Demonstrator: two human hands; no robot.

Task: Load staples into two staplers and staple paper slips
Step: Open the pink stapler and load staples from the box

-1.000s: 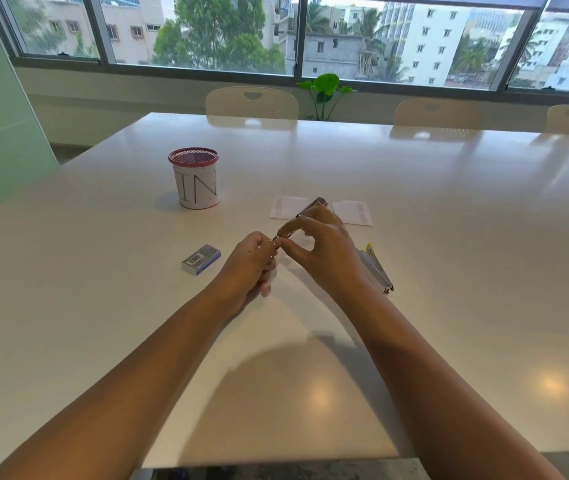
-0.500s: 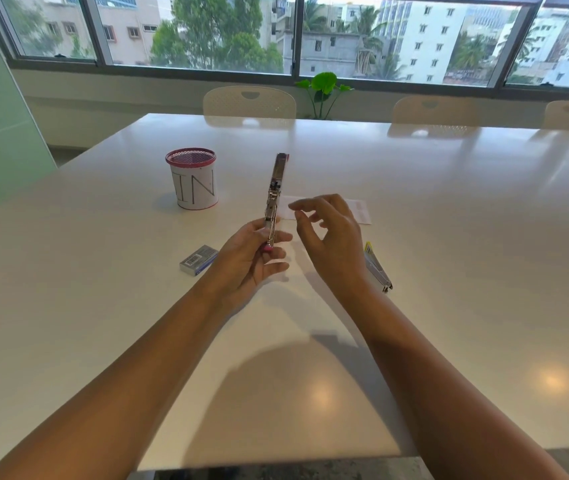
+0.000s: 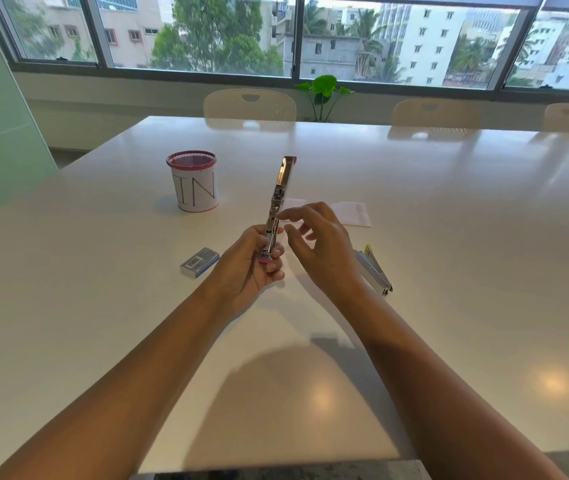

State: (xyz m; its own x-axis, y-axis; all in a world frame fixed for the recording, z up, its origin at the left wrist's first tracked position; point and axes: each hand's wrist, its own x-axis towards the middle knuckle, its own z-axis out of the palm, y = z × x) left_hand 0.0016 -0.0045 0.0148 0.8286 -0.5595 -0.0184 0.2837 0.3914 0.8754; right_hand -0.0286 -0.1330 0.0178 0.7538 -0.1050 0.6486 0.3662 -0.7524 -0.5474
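Left hand (image 3: 251, 268) fingers around opened pink stapler (image 3: 277, 209) — right hand (image 3: 324, 251) loose, alongside, empty.

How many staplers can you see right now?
2. The pink-trimmed chrome stapler is swung open, upright in the left hand; the yellow-tipped silver stapler lies on the white table, beside the right wrist.

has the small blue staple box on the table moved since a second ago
No. The small blue staple box lies in the same spot on the white table, at the same offset from the pink-rimmed mesh cup.
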